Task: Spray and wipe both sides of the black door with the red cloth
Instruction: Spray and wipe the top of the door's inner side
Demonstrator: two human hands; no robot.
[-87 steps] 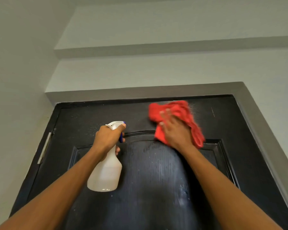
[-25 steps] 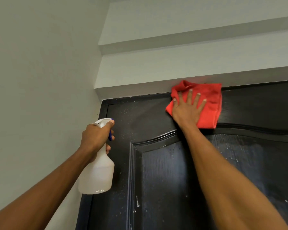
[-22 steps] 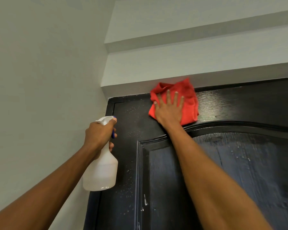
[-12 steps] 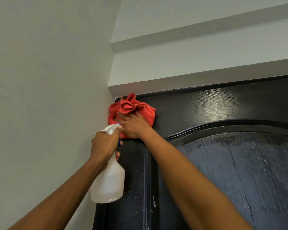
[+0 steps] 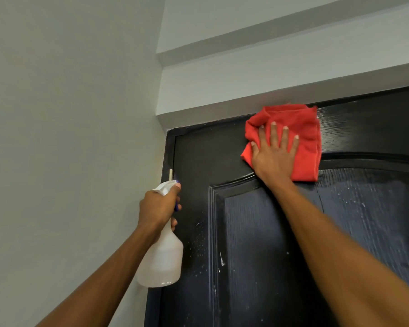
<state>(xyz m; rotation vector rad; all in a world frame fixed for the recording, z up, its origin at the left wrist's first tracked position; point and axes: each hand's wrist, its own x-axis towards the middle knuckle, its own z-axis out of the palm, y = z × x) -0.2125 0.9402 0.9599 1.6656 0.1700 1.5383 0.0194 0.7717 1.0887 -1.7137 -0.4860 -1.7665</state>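
Observation:
The black door [image 5: 257,244] fills the lower right, with an arched raised panel speckled with spray droplets. My right hand [image 5: 273,154] lies flat with straight, spread fingers on the red cloth [image 5: 302,135], pressing it against the door's top rail just under the frame. My left hand [image 5: 158,207] grips the neck of a white spray bottle [image 5: 162,258] by the door's left edge, with one finger over the blue trigger. The bottle hangs upright, close to the door.
A grey door frame [image 5: 222,109] runs along the top of the door. A pale grey wall [image 5: 69,138] stands close on the left. A metal hinge pin [image 5: 170,174] shows at the door's left edge above the bottle.
My right hand has slid the red cloth to the right along the top rail, away from the door's upper left corner, and the fingers have spread flat. The left hand keeps its grip on the bottle.

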